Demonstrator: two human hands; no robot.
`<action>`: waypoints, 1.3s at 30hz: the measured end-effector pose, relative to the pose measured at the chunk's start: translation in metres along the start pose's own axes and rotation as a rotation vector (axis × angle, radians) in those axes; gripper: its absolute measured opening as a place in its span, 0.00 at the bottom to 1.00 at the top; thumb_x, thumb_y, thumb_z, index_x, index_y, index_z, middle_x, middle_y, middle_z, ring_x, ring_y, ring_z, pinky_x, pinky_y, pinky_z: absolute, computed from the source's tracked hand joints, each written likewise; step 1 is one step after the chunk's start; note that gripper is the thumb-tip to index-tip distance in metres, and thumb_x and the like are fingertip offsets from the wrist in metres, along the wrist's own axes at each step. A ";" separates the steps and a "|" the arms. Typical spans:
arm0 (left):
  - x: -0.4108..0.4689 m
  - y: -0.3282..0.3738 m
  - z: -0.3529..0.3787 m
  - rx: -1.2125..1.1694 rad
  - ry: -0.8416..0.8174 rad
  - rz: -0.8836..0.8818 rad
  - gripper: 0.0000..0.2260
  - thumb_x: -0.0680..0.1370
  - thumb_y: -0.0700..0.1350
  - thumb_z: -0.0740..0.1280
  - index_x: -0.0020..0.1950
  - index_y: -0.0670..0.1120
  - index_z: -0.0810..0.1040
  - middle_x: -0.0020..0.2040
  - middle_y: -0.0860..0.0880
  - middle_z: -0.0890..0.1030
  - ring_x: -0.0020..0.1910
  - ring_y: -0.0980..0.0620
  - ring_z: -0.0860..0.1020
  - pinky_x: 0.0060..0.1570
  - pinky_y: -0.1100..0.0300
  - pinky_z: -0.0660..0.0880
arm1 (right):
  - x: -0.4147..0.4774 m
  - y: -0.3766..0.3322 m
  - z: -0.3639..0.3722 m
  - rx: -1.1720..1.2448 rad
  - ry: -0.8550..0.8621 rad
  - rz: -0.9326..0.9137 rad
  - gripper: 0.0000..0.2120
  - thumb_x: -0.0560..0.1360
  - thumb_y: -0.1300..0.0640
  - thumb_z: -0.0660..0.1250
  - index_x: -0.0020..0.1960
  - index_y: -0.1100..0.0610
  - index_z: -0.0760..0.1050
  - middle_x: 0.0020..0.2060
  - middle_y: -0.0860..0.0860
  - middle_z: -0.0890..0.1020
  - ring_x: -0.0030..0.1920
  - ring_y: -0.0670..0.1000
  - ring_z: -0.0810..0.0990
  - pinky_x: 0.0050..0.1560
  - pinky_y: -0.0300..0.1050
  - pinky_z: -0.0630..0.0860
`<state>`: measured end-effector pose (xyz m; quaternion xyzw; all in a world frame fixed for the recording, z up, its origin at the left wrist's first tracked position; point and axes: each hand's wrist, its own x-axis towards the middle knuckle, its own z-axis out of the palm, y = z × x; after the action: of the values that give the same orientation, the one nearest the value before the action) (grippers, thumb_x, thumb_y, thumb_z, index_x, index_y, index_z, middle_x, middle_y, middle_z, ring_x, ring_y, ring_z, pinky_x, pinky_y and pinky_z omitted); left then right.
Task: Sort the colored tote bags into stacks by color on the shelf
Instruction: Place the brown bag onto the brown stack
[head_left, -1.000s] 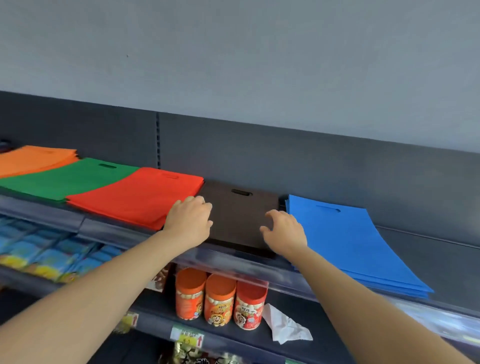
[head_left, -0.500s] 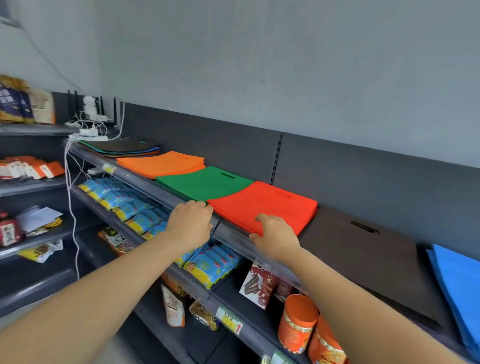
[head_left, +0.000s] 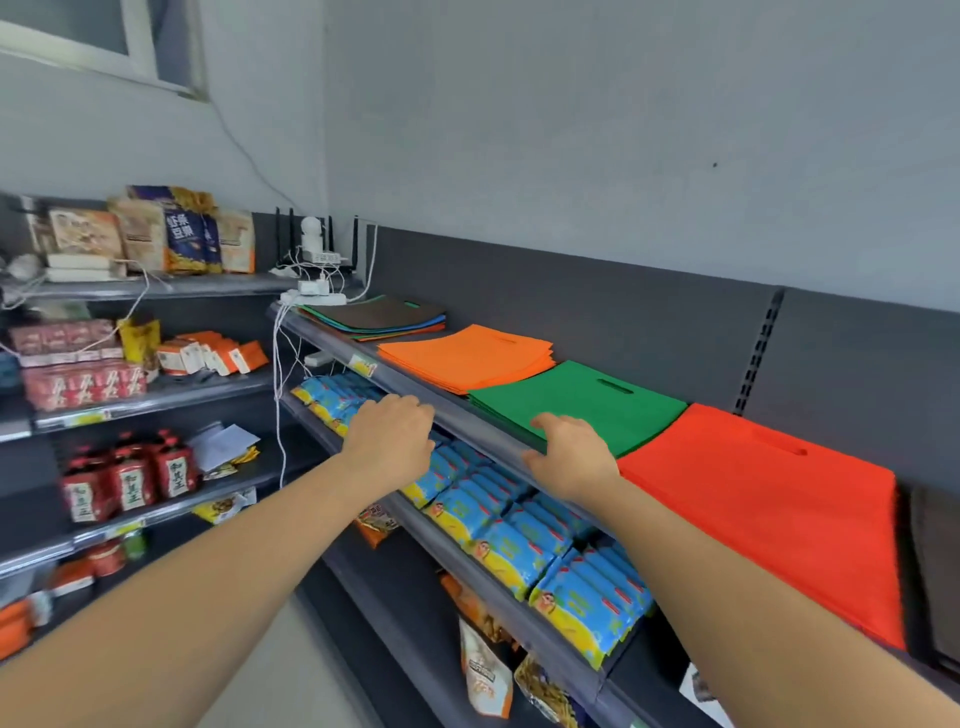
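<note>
Your hands have slid left along the shelf (head_left: 470, 418). A second ago both lay on the brown stack (head_left: 935, 566), now a sliver at the right edge of view. Half a second ago your right hand (head_left: 569, 452) was at the front of the red stack (head_left: 753, 499); now it rests on the front edge of the green stack (head_left: 582, 402), fingers (head_left: 545, 422) spread flat on the top bag and thumb down by the rail, grasping nothing that I can see. Your left hand (head_left: 389, 431) has run on ahead and hangs just in front of the rail, short of the orange stack (head_left: 467, 356), with the fingers loosely curled and empty. Your head has turned too: the blue stack has dropped out of view, and the far end of the shelf has come in, where a mixed pile (head_left: 374, 317) lies beside the power strip (head_left: 311, 299), a brown bag on top and blue, green and orange edges showing beneath. I read it as one bag just laid down and you heading back empty-handed for the next. The single-colour stacks in view look tidy, so what remains is that mixed pile, well apart from your hands. If you take the top bag, it belongs on the brown stack, back at the right.
</note>
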<state>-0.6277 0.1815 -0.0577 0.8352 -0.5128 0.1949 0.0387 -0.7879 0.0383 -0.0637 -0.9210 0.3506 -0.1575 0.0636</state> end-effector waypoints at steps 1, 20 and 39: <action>0.005 -0.010 0.003 0.007 0.000 -0.007 0.17 0.81 0.51 0.60 0.66 0.44 0.72 0.59 0.46 0.76 0.59 0.46 0.74 0.54 0.52 0.71 | 0.011 -0.008 0.004 0.006 -0.002 -0.010 0.22 0.78 0.51 0.62 0.69 0.58 0.67 0.63 0.57 0.74 0.65 0.59 0.69 0.61 0.53 0.72; 0.168 -0.173 0.087 0.025 0.005 -0.144 0.13 0.79 0.50 0.62 0.59 0.45 0.76 0.54 0.47 0.79 0.55 0.45 0.77 0.50 0.51 0.75 | 0.264 -0.109 0.083 0.060 -0.046 -0.185 0.23 0.78 0.49 0.63 0.70 0.56 0.67 0.67 0.55 0.72 0.69 0.56 0.67 0.64 0.51 0.70; 0.330 -0.349 0.192 -0.025 -0.005 -0.099 0.13 0.79 0.52 0.61 0.58 0.46 0.76 0.54 0.47 0.77 0.57 0.46 0.75 0.53 0.50 0.74 | 0.482 -0.215 0.179 0.123 -0.054 -0.153 0.22 0.80 0.46 0.60 0.68 0.57 0.71 0.64 0.54 0.75 0.65 0.56 0.72 0.60 0.51 0.72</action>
<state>-0.1367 0.0174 -0.0671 0.8596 -0.4731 0.1840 0.0575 -0.2536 -0.1212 -0.0650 -0.9435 0.2669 -0.1580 0.1171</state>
